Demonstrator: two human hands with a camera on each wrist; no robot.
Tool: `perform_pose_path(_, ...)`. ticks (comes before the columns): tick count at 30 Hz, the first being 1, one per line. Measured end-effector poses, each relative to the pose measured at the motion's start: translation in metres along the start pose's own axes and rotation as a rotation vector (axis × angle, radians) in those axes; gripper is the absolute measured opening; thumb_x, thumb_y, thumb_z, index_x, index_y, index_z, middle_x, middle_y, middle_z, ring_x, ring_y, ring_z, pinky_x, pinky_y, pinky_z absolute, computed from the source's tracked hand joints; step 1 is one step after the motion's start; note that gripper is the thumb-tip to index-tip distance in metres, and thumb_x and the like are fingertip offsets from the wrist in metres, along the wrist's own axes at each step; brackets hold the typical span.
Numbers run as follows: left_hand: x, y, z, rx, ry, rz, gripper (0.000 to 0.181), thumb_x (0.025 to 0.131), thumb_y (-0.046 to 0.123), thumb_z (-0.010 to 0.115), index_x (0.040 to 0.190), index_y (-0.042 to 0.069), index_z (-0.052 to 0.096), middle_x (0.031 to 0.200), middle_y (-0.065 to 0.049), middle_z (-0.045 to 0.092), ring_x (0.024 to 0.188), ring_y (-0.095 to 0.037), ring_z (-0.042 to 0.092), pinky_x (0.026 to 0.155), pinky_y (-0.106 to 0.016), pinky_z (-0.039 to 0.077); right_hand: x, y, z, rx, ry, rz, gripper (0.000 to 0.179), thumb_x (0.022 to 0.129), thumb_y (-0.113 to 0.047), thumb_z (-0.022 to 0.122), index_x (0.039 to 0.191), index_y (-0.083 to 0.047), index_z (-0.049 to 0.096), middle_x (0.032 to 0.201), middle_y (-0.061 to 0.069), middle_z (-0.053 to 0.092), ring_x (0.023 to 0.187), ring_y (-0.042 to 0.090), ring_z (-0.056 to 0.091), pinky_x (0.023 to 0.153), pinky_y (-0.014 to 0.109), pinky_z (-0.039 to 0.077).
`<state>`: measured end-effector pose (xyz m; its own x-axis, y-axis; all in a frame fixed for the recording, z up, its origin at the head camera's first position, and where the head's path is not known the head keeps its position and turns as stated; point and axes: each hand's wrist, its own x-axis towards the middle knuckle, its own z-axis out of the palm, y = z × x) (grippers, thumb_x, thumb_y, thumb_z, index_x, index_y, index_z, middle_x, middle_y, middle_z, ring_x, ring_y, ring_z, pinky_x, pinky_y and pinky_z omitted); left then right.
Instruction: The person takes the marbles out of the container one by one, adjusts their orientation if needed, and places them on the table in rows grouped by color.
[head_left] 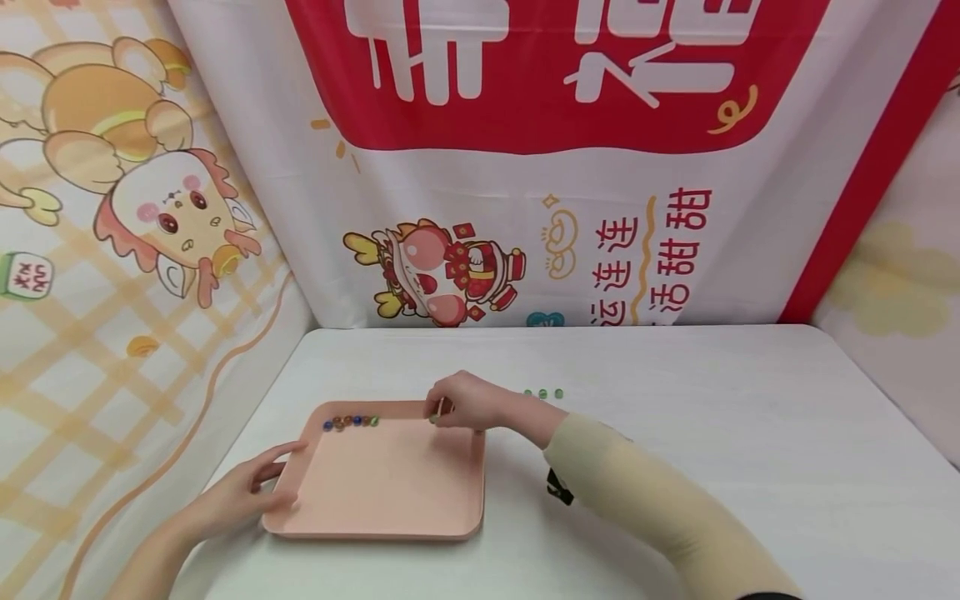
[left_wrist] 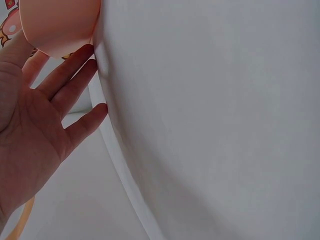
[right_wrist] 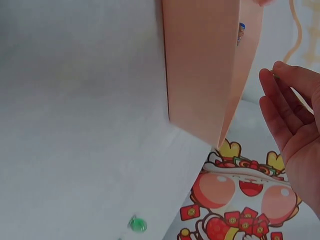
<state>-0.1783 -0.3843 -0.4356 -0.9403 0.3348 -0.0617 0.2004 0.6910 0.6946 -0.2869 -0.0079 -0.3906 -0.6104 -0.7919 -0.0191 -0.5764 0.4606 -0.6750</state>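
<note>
A shallow pink tray (head_left: 390,492) lies on the white table. My right hand (head_left: 467,402) is over its far right part, pinching a small green marble (head_left: 433,419) between thumb and fingertip. In the right wrist view the marble is mostly hidden by the fingers of the right hand (right_wrist: 295,110). At the tray's left side, my left hand (head_left: 238,497) touches the rim; in the left wrist view the fingers of that hand (left_wrist: 42,117) are nearly straight. Several blue, brown and green marbles (head_left: 357,421) sit in a row along the tray's far wall, towards the left.
Behind my right forearm, 3 green marbles (head_left: 543,394) lie on the white table (head_left: 675,417). A printed cloth (head_left: 465,183) hangs at the table's far edge, and a patterned wall covering (head_left: 135,275) stands to the left. Something black (head_left: 559,487) shows beside the right sleeve.
</note>
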Motion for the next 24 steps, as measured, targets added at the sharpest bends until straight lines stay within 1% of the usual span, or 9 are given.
perform_pose_path(3, 0.000, 0.000, 0.000, -0.003, 0.003, 0.002, 0.071, 0.087, 0.027, 0.074, 0.146, 0.007, 0.040, 0.139, -0.024, 0.049, 0.121, -0.020, 0.051, 0.093, -0.064, 0.036, -0.010, 0.003, -0.009, 0.057, 0.009, 0.016, 0.015, 0.090, -0.007, 0.069, 0.104, -0.012, 0.072, 0.087, -0.004, 0.064, 0.077, 0.020, 0.063, 0.062, 0.031, 0.055)
perform_pose_path(6, -0.001, 0.000, 0.000, 0.000, 0.004, 0.006, 0.071, 0.087, 0.027, 0.074, 0.146, 0.007, 0.040, 0.139, -0.025, 0.049, 0.121, -0.019, 0.051, 0.091, -0.065, 0.036, -0.019, 0.006, -0.018, 0.060, 0.031, 0.014, 0.015, 0.090, -0.010, 0.070, 0.104, -0.013, 0.072, 0.088, -0.005, 0.065, 0.078, 0.022, 0.065, 0.065, 0.031, 0.055)
perform_pose_path(9, -0.001, -0.001, 0.000, -0.003, 0.004, 0.011, 0.071, 0.088, 0.026, 0.074, 0.146, 0.008, 0.040, 0.138, -0.024, 0.049, 0.120, -0.015, 0.051, 0.091, -0.064, 0.037, -0.028, 0.009, -0.026, -0.010, 0.063, -0.009, 0.014, 0.090, -0.013, 0.071, 0.103, -0.016, 0.073, 0.090, -0.009, 0.065, 0.083, 0.013, 0.062, 0.071, 0.024, 0.052)
perform_pose_path(12, -0.002, -0.002, 0.000, 0.005, 0.004, 0.020, 0.070, 0.088, 0.025, 0.073, 0.147, 0.007, 0.040, 0.138, -0.025, 0.049, 0.119, -0.009, 0.050, 0.090, -0.062, 0.039, -0.038, 0.013, -0.031, -0.069, 0.085, -0.022, 0.014, 0.090, -0.013, 0.071, 0.103, -0.017, 0.074, 0.092, -0.011, 0.065, 0.085, 0.007, 0.060, 0.077, 0.025, 0.050)
perform_pose_path(15, -0.002, -0.002, 0.000, 0.028, 0.006, 0.024, 0.069, 0.088, 0.026, 0.073, 0.146, 0.008, 0.040, 0.138, -0.024, 0.051, 0.118, -0.007, 0.050, 0.089, -0.057, 0.042, -0.047, 0.017, -0.036, -0.109, 0.104, -0.031, 0.015, 0.090, -0.013, 0.071, 0.104, -0.017, 0.074, 0.094, -0.010, 0.066, 0.085, 0.006, 0.060, 0.081, 0.030, 0.050)
perform_pose_path(19, -0.001, -0.001, -0.001, 0.047, 0.005, 0.015, 0.070, 0.088, 0.027, 0.074, 0.146, 0.009, 0.040, 0.138, -0.023, 0.051, 0.118, -0.008, 0.051, 0.088, -0.052, 0.043, -0.059, 0.024, -0.042, -0.126, 0.123, -0.026, 0.015, 0.090, -0.012, 0.071, 0.105, -0.016, 0.073, 0.096, -0.009, 0.066, 0.086, 0.007, 0.060, 0.082, 0.033, 0.050)
perform_pose_path(22, -0.001, 0.000, -0.001, 0.051, 0.003, 0.009, 0.070, 0.087, 0.028, 0.074, 0.146, 0.009, 0.041, 0.138, -0.023, 0.051, 0.117, -0.008, 0.051, 0.088, -0.043, 0.045, -0.068, 0.030, -0.046, -0.123, 0.132, -0.015, 0.016, 0.090, -0.010, 0.070, 0.105, -0.015, 0.073, 0.096, -0.009, 0.066, 0.086, 0.007, 0.060, 0.082, 0.034, 0.051)
perform_pose_path(24, -0.001, 0.000, -0.001, 0.045, 0.001, 0.013, 0.070, 0.087, 0.028, 0.074, 0.146, 0.009, 0.041, 0.138, -0.023, 0.051, 0.117, -0.006, 0.051, 0.087, -0.034, 0.045, -0.074, 0.034, -0.048, -0.124, 0.135, -0.001, 0.016, 0.090, -0.010, 0.070, 0.105, -0.015, 0.073, 0.097, -0.009, 0.066, 0.086, 0.007, 0.060, 0.082, 0.032, 0.050)
